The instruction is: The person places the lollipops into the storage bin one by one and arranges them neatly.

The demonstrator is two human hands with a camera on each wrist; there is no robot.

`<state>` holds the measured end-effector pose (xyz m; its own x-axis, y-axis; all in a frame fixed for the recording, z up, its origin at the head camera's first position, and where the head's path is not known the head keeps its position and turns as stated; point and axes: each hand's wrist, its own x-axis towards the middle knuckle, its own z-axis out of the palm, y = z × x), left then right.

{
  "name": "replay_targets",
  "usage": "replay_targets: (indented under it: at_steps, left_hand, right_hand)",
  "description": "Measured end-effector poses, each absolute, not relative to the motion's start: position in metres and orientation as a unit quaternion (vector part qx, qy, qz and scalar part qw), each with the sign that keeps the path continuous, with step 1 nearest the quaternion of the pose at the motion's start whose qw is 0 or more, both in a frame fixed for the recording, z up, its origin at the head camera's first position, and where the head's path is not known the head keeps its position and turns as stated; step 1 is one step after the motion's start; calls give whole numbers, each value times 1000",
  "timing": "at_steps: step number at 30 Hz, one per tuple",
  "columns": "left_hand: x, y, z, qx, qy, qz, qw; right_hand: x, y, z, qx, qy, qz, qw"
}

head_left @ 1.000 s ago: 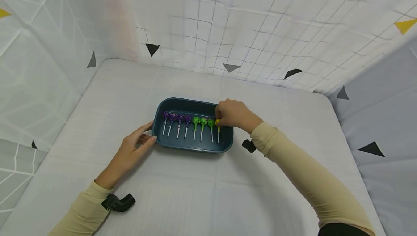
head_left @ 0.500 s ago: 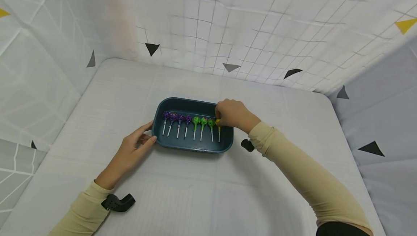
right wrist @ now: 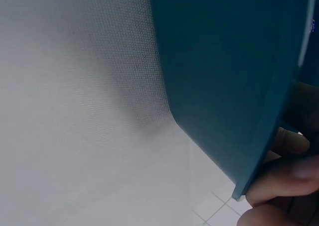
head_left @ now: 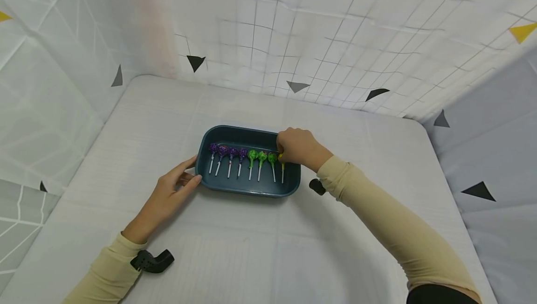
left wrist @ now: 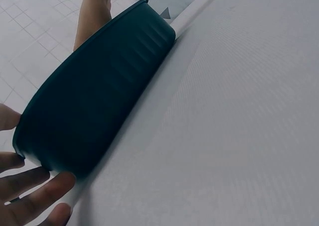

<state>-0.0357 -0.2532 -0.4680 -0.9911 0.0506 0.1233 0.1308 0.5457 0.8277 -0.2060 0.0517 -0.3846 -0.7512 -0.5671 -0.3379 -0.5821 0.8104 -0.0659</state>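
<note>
A dark teal tray holds a row of lollipops lying side by side, sticks toward the person. Several purple lollipops are at the left, followed by three green lollipops. At the right end is a yellow lollipop, its head mostly covered by my right hand, which pinches it inside the tray. My left hand touches the tray's left end with its fingers spread. In the left wrist view, fingers rest against the outer wall. The right wrist view shows curled fingers beyond the rim.
The tray stands on a white-covered table. A white grid-lined curtain with small triangles rises behind it, and further curtains hang at both sides. A black wrist device sits on the left cuff.
My right forearm has shifted slightly left, and the stick of the yellow lollipop has edged a little to the right. My left hand and the tray have stayed in place.
</note>
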Motion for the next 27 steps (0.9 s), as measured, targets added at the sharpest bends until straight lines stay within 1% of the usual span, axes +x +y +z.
replay_targets:
  at_steps: [27]
  left_hand:
    - [-36, -254, -469, -61, -875, -477, 52]
  right_hand:
    - [-205, 45, -381, -314, 930, 41, 187]
